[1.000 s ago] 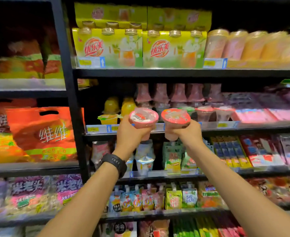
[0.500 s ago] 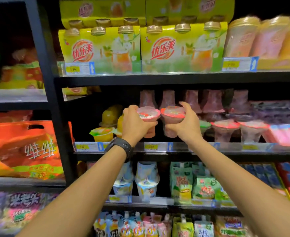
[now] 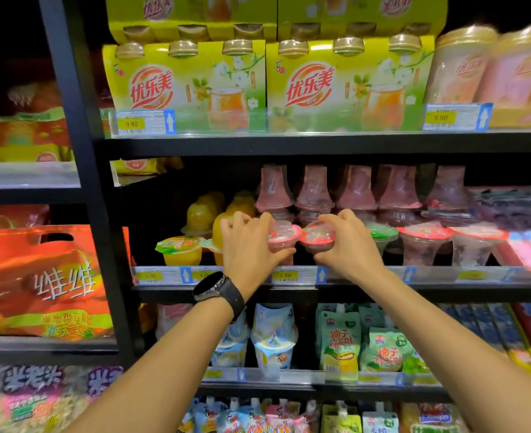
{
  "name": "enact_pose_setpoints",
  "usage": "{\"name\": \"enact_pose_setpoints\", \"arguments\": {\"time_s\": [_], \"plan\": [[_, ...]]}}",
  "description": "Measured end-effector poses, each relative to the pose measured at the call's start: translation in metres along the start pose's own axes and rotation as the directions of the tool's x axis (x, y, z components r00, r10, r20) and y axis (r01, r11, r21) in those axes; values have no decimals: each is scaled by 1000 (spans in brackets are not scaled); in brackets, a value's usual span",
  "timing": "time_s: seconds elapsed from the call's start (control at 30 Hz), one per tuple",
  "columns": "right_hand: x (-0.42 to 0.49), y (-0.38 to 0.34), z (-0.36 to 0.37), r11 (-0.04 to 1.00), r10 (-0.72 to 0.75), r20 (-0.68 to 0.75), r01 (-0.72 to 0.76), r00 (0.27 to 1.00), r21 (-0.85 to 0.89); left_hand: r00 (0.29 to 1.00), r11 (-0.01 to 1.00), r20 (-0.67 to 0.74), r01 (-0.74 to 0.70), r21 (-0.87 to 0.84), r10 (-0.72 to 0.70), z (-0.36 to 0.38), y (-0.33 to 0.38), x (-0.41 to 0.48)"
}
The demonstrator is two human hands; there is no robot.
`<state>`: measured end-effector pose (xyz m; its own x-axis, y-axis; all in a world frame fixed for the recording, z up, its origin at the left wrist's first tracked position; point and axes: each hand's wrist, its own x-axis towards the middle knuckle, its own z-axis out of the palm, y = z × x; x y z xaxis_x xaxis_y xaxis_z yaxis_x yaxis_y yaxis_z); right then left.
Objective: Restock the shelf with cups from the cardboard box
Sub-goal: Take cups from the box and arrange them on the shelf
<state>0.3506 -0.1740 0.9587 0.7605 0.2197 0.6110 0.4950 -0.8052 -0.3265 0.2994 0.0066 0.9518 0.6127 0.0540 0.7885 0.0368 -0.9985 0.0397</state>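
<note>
1. Head cam showed both my arms reaching up to the middle shelf (image 3: pixel 383 290) of a dark rack.
2. L hand (image 3: pixel 251 245) was wrapped round the L cup (image 3: pixel 284 237), a clear cup w/ a pink lid. Fingers curled over the top and far side, thumb along the lower front. Firm grip, no slack.
3. R hand (image 3: pixel 348 245) held the R cup (image 3: pixel 317 237), same kind, the same way: fingers bent over the lid and right side, thumb low in front.
4. Black watch (image 3: pixel 218 290) sat on my L wrist.
5. Both cups were side by side betw. my hands, lid rims touching or all but; couldn't tell which.
6. They were at the shelf's front edge, right above the 2.50 price tag (image 3: pixel 285 275). My hands hid the bases, so couldn't tell if they stood on the board.
7. Just left of my L hand were yellow jelly cups (image 3: pixel 182 250). Just right of my R hand stood a green-lidded cup (image 3: pixel 381 232), then more red-lidded cups (image 3: pixel 423 239).
8. Behind, a row of upturned pink cups (image 3: pixel 314 189) was stacked on others.
9. One shelf up stood yellow multipacks (image 3: pixel 189 85).
</note>
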Motion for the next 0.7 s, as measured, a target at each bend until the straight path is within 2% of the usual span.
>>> {"name": "enact_pose_setpoints", "arguments": {"time_s": [0.17,0.2,0.33,0.4,0.7], "plan": [[-10,1,6,999,-10,-68,14,998,51,1000,999,-13,-27,36,28,2,-2,1],[-12,0,6,1000,-17,-70,18,997,11,999,998,-8,-32,47,32,3,-3,1],[-13,-7,-2,943,-79,-37,63,996,-325,998,991,17,-69,117,67,7,-6,2],[-9,-10,-7,910,-90,2,83,996,-407,996,989,21,-84,124,82,8,-8,2],[-8,-4,-3,947,-143,82,161,986,-278,995,987,60,-83,139,75,8,-4,3]]}}
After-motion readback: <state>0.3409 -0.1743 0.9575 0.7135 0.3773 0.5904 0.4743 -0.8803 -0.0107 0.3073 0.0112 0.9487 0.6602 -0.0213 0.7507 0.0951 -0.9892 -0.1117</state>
